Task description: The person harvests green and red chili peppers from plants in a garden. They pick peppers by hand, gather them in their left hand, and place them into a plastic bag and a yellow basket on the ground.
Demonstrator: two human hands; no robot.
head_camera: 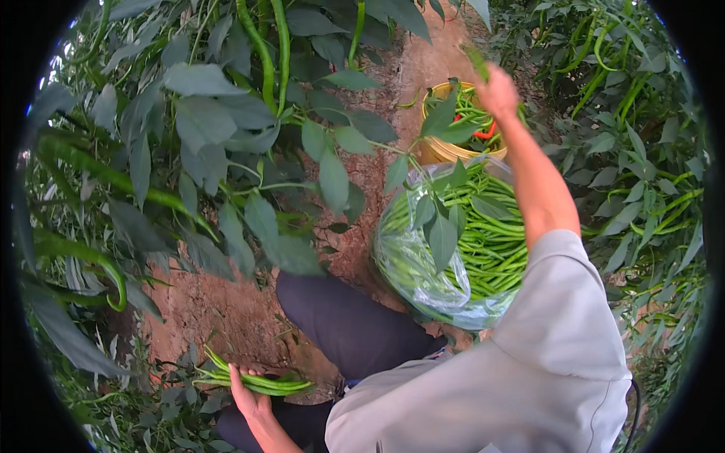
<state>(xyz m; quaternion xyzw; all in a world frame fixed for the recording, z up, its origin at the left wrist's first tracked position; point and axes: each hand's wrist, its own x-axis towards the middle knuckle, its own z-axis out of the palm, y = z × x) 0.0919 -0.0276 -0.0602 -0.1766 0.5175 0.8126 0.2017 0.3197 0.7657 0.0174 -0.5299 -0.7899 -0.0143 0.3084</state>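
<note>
My left hand (249,390), low in the view, is closed around a bunch of long green chili peppers (277,385) above my dark-trousered leg. At the upper right my right hand (498,93) is raised over a yellow bucket (447,150) and holds something green and blurred (477,61), apparently a pepper. Green peppers, a few red ones (486,131) and some leaves lie in the bucket. Nearer to me, beside my right arm, stands a clear plastic bag (408,243) packed with long green peppers (490,243).
Tall pepper plants (209,119) with hanging peppers crowd the left side, and their leaves reach over the bag. More pepper plants (623,141) line the right. Bare reddish soil (192,311) runs between the rows.
</note>
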